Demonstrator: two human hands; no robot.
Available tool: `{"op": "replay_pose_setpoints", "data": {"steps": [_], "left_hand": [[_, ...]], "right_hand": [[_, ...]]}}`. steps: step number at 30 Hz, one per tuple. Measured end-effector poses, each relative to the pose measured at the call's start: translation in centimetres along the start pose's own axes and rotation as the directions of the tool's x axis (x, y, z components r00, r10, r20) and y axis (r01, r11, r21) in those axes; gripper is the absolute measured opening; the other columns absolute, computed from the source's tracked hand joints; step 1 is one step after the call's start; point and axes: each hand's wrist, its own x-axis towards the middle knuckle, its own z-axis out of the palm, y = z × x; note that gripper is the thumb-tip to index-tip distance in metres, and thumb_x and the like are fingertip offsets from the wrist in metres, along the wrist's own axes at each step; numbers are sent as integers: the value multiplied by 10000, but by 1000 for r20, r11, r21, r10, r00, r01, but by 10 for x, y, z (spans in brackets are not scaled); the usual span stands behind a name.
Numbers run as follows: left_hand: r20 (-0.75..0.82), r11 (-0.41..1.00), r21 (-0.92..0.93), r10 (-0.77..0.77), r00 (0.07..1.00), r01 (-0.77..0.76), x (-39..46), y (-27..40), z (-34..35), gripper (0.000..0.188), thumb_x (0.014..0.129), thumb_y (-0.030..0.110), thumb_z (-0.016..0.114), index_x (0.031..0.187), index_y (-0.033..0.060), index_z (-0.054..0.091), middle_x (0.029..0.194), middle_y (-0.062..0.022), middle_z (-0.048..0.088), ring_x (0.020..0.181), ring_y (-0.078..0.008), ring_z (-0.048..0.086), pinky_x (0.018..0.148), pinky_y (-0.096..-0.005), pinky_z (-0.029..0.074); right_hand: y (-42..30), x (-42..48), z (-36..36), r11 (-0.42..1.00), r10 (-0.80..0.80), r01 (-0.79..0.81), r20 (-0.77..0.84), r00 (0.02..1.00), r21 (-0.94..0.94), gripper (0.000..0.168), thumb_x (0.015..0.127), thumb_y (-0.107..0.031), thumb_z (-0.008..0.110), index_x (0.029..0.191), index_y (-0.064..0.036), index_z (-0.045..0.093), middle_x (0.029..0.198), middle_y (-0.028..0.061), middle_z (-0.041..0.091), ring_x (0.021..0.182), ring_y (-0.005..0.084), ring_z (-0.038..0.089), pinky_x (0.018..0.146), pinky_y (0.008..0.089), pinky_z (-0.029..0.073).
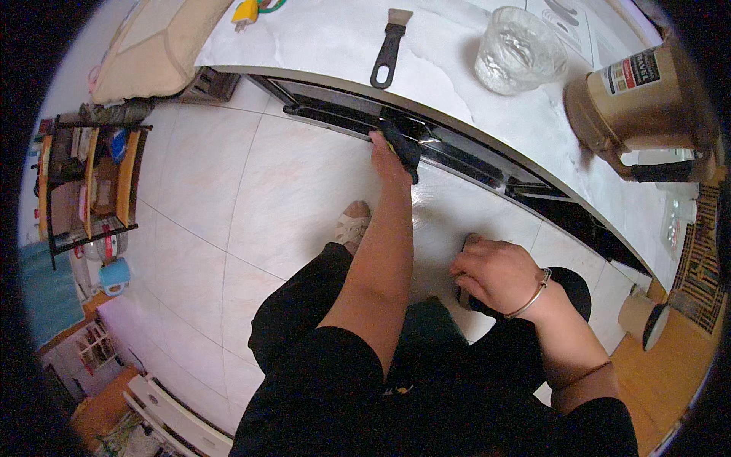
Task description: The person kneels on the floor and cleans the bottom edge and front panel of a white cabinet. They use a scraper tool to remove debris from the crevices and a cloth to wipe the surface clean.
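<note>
My left hand (387, 159) reaches down past the counter edge to the glossy black front (457, 149) below it. A black pad or cloth (404, 149) with a yellowish edge is in that hand, against or very near the black panel; my fingers are partly hidden behind it. My right hand (497, 273), with a metal bangle at the wrist, hovers above my right foot and knee. Its fingers are bent loosely and the palm faces away, so I see nothing in it. On the white marbled counter (440, 68) lies a scraper (390, 48) with a slotted black handle.
A ribbed clear glass bowl (517, 51) and a beige-brown pitcher (639, 103) stand on the counter's right. A yellow plug (246, 12) and beige cloth (154, 51) are at its left. A shelf rack (94, 177) stands far left. A pale cylindrical container (639, 314) is at lower right.
</note>
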Motion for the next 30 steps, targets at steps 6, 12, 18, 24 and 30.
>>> {"op": "replay_pose_setpoints", "data": {"steps": [6, 12, 18, 24, 30], "left_hand": [[3, 923, 355, 159, 987, -150, 29, -4, -4, 260, 819, 230, 588, 912, -9, 545, 813, -71, 567, 688, -185, 538, 605, -331, 451], [51, 786, 578, 237, 970, -222, 43, 9, -10, 208, 758, 94, 668, 879, 3, 525, 818, -74, 576, 654, -170, 538, 595, -313, 451], [233, 959, 274, 4, 973, -69, 9, 8, -16, 231, 791, 88, 645, 975, 45, 512, 837, -42, 576, 669, -149, 561, 580, -284, 470], [110, 891, 415, 154, 982, -186, 32, -1, -12, 150, 788, 99, 643, 895, 28, 565, 765, -28, 579, 670, -163, 557, 617, -304, 457], [103, 392, 878, 403, 909, -274, 75, 0, -42, 294, 764, 228, 663, 866, -32, 570, 810, -145, 618, 717, -289, 588, 652, -375, 460]], "right_hand": [[6, -3, 2, 1000, -24, 25, -46, 999, 17, 124, 788, -193, 550, 854, -88, 551, 807, 102, 562, 786, 307, 571, 684, 406, 473], [7, -6, 0, 1000, -20, 20, -47, 999, 17, 130, 787, -198, 555, 864, -94, 550, 801, 98, 560, 793, 301, 571, 679, 409, 472], [10, -8, 1, 1000, 7, -6, -39, 999, 28, 120, 781, -190, 570, 861, -102, 561, 807, 88, 552, 823, 294, 550, 680, 399, 462], [7, -8, 0, 1000, 2, -2, -18, 1000, 2, 125, 779, -185, 573, 862, -92, 564, 817, 92, 559, 832, 294, 555, 692, 395, 468], [12, 7, -6, 984, 40, -8, -177, 983, 179, 138, 783, -148, 592, 897, -71, 581, 868, 97, 582, 830, 285, 576, 704, 352, 476]]}}
